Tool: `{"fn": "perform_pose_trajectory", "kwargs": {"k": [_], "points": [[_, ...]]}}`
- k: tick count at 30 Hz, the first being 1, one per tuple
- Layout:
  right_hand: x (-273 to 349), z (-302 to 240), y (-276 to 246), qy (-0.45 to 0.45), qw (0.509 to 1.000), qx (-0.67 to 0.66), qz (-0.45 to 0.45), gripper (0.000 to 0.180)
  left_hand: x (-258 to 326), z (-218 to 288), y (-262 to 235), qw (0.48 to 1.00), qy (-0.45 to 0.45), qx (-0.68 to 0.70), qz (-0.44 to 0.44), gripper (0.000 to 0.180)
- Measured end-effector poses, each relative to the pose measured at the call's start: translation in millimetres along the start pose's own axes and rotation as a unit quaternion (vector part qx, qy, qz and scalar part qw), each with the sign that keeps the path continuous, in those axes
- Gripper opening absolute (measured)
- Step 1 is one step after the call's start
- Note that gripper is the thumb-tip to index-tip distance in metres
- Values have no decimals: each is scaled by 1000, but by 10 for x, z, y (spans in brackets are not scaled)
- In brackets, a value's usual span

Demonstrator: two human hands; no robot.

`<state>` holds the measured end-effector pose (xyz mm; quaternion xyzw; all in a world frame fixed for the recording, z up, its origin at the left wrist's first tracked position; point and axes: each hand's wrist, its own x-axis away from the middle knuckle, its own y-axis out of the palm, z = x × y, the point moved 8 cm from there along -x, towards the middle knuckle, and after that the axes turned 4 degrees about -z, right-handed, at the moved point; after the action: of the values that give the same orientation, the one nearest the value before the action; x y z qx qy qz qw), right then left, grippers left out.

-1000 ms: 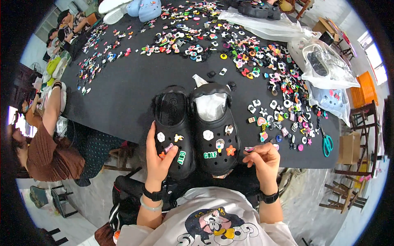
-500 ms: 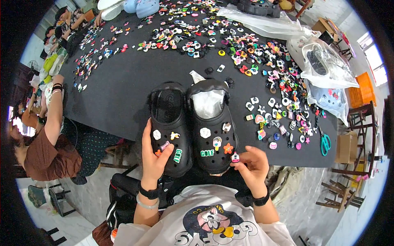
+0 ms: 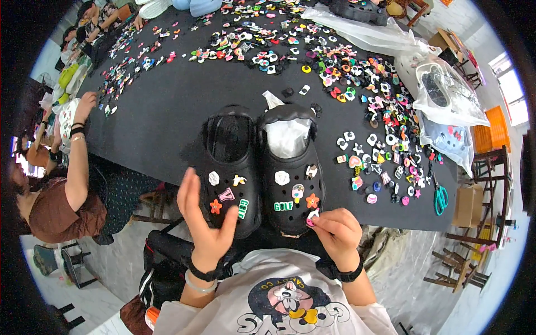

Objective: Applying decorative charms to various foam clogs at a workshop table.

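Note:
Two black clogs stand side by side in front of me, toes toward me. The left clog (image 3: 250, 176) carries a white rose charm (image 3: 214, 178), a pink charm (image 3: 225, 195), an orange starfish charm (image 3: 215, 206) and others. On the right clog (image 3: 272, 224) sit a similar white rose charm (image 3: 282, 177), an ice-cream charm (image 3: 297, 194) and a second orange starfish charm (image 3: 312, 200). My right hand (image 3: 341, 230) pinches a small pink-and-white shoe charm (image 3: 313, 216) over the right clog's toe. Open, with fingers spread, my left hand (image 3: 209, 231) is by the left clog's outer side.
Many loose charms (image 3: 385, 139) are spread over the black table (image 3: 151, 123). Teal scissors (image 3: 441, 199) lie at the right edge, near bagged shoes (image 3: 446, 92). At the left, a person (image 3: 70, 204) reaches an arm to the table; more people sit beyond.
My left hand has drawn back from the left clog and spread its fingers, uncovering the pink and starfish charms. My right hand has turned the pinched charm and brought it closer to the right clog.

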<state>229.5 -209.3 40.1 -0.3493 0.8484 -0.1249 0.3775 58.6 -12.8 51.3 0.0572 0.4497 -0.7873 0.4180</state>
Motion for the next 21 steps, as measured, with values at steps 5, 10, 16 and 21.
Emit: {"fn": "perform_pose_trajectory", "kwargs": {"k": [5,10,16,21], "points": [[-28,-1,97,-8,999,36,-39,26,-62,588,113,980,154,46,-120,28],[-94,-21,112,-5,997,15,-75,31,-68,872,475,961,193,56,-191,28],[-81,-15,69,34,998,-19,-54,29,-42,936,620,964,195,75,-162,26],[-85,-12,23,83,996,-32,-28,28,12,947,644,967,169,91,-166,23]]}}
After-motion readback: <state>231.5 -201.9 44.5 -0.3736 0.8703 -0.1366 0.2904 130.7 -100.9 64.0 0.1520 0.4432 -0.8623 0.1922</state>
